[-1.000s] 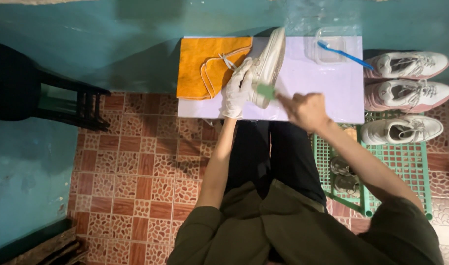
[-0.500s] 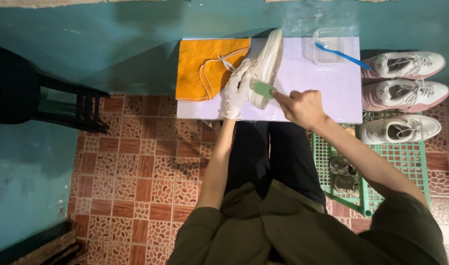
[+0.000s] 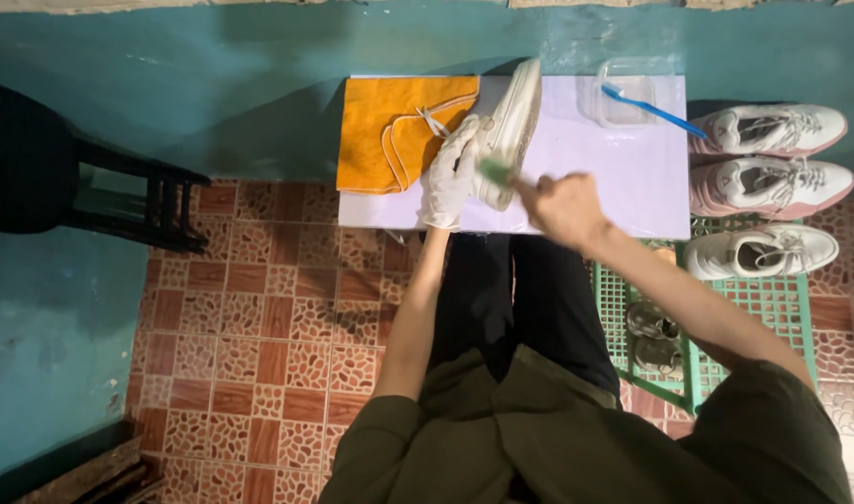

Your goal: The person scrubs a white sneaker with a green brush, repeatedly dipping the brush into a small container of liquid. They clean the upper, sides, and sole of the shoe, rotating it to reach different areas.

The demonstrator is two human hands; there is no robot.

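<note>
We hold a white shoe [image 3: 513,131] on its side w/ our gloved left hand [image 3: 450,177], grip closed round its heel end, sole edge facing right. Right hand [image 3: 565,207], bare, grip closed on a green brush [image 3: 495,171]; brush head is against the shoe's lower side, just right of the glove. Shoe sits near the middle of the pale bench [image 3: 623,177], toe pointing to the far edge by the teal wall [image 3: 212,84].

Around it: orange cloth [image 3: 399,131] lies folded on the bench's left part, touching the shoe's lace side; a white lace loops over it. Clear plastic tub [image 3: 621,93] stands at the far right corner, w/ a blue toothbrush [image 3: 652,109] laid across it, handle sticking out twd the right edge. Both well apart from the hands.

Right of the bench, on the floor: three more white shoes [image 3: 772,177] side by side, nearest one on a green plastic rack [image 3: 772,308]. A pair of dark sandals [image 3: 652,338] is on the rack under our right forearm, partly hidden by it. Dark stool [image 3: 100,187] stands well off to the left on the tiled floor [image 3: 259,327].
</note>
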